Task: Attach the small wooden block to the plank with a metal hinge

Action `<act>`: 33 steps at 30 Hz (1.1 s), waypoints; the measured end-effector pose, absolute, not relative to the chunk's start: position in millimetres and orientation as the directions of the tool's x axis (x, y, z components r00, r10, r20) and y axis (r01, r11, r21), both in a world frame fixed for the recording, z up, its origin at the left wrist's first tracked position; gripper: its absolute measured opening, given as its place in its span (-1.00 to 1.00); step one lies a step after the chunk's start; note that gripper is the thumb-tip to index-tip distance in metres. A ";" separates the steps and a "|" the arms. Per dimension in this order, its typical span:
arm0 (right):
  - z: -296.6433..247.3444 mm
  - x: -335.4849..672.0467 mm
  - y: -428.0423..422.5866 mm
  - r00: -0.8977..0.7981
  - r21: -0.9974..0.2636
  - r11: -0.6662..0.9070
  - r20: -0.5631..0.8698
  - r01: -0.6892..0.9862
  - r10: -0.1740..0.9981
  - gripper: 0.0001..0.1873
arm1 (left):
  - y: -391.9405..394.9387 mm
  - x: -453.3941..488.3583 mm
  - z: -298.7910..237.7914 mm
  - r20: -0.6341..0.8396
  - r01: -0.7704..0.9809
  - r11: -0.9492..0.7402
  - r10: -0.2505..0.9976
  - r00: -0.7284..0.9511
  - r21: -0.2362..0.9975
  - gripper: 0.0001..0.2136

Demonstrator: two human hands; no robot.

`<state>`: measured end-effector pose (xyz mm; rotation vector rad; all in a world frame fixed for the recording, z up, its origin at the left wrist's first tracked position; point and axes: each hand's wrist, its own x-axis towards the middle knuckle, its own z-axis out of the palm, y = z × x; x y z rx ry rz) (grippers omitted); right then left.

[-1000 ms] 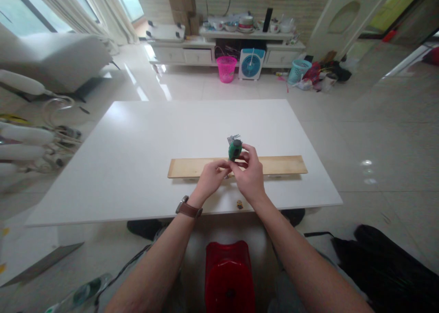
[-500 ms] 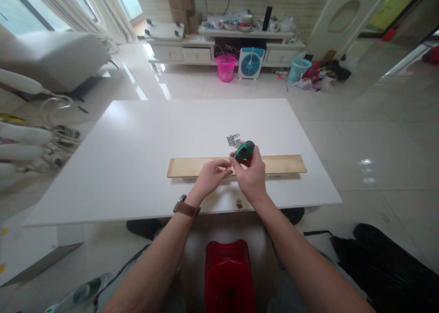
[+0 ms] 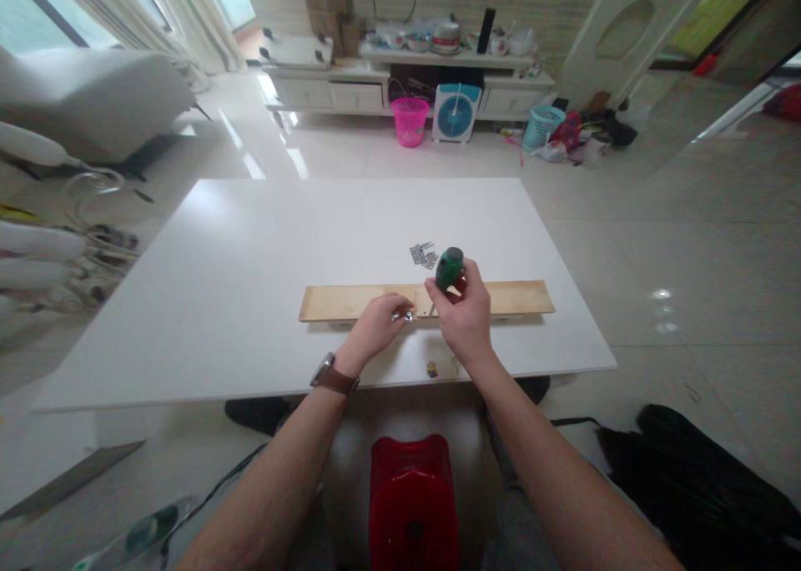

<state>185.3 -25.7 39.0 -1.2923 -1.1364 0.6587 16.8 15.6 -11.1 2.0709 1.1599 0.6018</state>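
A long pale wooden plank (image 3: 513,297) lies across the near part of the white table (image 3: 263,254). My right hand (image 3: 464,320) is closed round a green-handled screwdriver (image 3: 449,268), its shaft pointing down at the plank's near edge. My left hand (image 3: 375,327) pinches a small metal hinge (image 3: 404,315) against that edge, right beside the screwdriver tip. Loose metal hinges (image 3: 424,254) lie on the table just behind the plank.
A small yellow and dark object (image 3: 431,369) lies near the table's front edge. A red plastic stool (image 3: 413,496) stands under me. Farther off on the floor are a pink basket (image 3: 410,122), a blue fan (image 3: 455,114) and a teal basket (image 3: 541,126).
My left hand has lowered to the plank's near edge with the hinge. The screwdriver has tipped upright, then settled with its tip at the plank. The view has shifted slightly.
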 end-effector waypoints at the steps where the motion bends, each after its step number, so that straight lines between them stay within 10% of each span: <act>1: 38.3 184.7 -25.6 0.351 -0.956 0.220 0.277 0.193 0.895 -0.62 | 15.1 16.7 -10.5 0.057 0.564 -0.363 0.871 0.487 0.742 -0.75; 33: 28.7 174.2 -25.1 0.190 -0.918 0.325 0.370 0.229 0.910 -0.52 | 12.4 21.5 -26.8 0.109 0.637 -0.416 0.879 0.463 0.649 -0.87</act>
